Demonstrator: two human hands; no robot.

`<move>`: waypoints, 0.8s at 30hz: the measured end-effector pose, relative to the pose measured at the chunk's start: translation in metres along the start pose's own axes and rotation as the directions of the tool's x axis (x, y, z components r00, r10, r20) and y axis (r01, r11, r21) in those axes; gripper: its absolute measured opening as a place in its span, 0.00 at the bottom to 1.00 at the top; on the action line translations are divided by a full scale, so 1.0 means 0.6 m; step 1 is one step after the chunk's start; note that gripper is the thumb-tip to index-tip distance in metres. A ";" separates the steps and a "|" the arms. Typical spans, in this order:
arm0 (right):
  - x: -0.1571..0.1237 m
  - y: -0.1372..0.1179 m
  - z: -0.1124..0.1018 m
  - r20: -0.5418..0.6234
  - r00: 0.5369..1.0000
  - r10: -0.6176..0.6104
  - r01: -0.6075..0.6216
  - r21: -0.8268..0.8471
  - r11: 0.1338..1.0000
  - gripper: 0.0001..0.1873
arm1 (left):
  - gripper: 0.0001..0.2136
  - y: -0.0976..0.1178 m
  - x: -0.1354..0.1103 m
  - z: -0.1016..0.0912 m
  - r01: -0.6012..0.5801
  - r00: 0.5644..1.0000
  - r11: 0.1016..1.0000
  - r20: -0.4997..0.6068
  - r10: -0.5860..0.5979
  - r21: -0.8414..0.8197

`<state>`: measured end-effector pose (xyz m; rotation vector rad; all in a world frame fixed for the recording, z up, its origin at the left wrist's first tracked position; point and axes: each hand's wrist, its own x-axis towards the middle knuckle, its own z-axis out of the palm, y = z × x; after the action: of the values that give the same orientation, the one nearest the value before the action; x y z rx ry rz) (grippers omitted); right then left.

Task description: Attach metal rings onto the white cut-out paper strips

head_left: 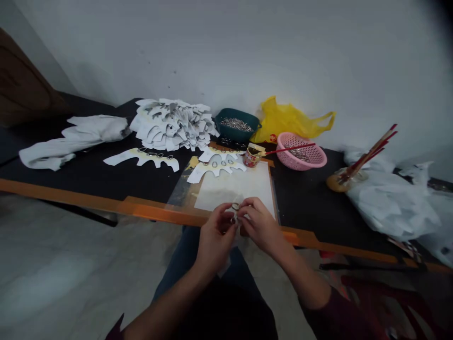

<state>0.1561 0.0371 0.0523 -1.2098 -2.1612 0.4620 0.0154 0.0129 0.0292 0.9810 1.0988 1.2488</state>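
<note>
A black, orange-edged worktop [304, 198] is carrying a white sheet [233, 189] at its front edge. A heap of paper cut-outs [173, 123] and a white cloth [71, 141] are lying to the left, while a green basket [226, 130], a pink basket [293, 163] and a yellow bag [286, 120] are sitting behind.

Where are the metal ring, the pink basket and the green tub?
metal ring [235, 206]: head view, top of loop.
pink basket [300, 165]: head view, front wall.
green tub [235, 134]: head view, front wall.
</note>
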 end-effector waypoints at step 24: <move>0.003 -0.014 0.021 -0.065 0.998 -0.019 0.013 -0.092 0.996 0.05 | 0.17 -0.009 0.018 -0.012 0.043 0.989 0.963 -0.128 -0.080 -0.265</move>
<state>0.1416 0.0343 0.0481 -1.2386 -2.1550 0.3146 0.0095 0.0231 0.0215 0.6644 1.0302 1.3863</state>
